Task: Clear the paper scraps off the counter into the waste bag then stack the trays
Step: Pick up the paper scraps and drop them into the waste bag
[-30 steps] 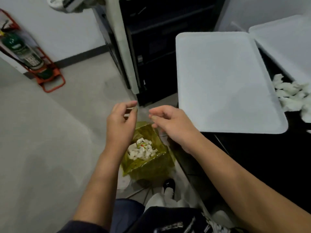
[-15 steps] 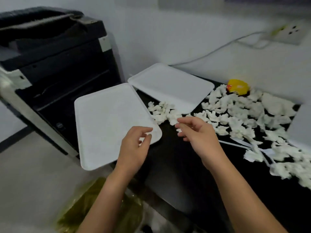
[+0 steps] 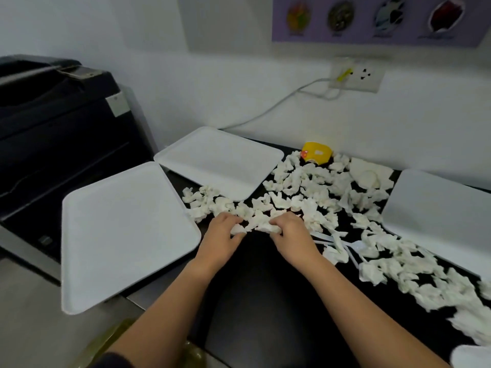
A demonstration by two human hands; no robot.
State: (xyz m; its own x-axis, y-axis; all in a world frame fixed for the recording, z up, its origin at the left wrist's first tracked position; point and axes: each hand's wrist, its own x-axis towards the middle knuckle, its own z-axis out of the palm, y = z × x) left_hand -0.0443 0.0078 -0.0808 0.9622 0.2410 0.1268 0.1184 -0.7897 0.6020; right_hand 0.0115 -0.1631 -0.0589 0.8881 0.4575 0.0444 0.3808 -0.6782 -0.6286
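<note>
1. Both hands are down on the black bench (image 3: 265, 301), close together near its front edge, at the near end of a wide scatter of paper scraps (image 3: 313, 187).
2. The left hand (image 3: 223, 235) has its fingers curled over a white scrap, with its thumb under the piece.
3. The right hand (image 3: 289, 229) pinches another crumpled scrap, just beside the left hand's piece.
4. The scraps run from the middle of the bench toward its right edge and back to the wall.
5. One white tray (image 3: 119, 229) overhangs the bench's left front corner; a second tray (image 3: 218, 160) lies behind it at the back left, and their edges almost meet.
6. A third tray (image 3: 438, 205) lies at the right edge.
7. The yellow-green waste bag (image 3: 106, 346) sits on the floor below the front edge, partly hidden by the left arm.
8. A yellow cup (image 3: 317, 152) lies at the back by the wall.
</note>
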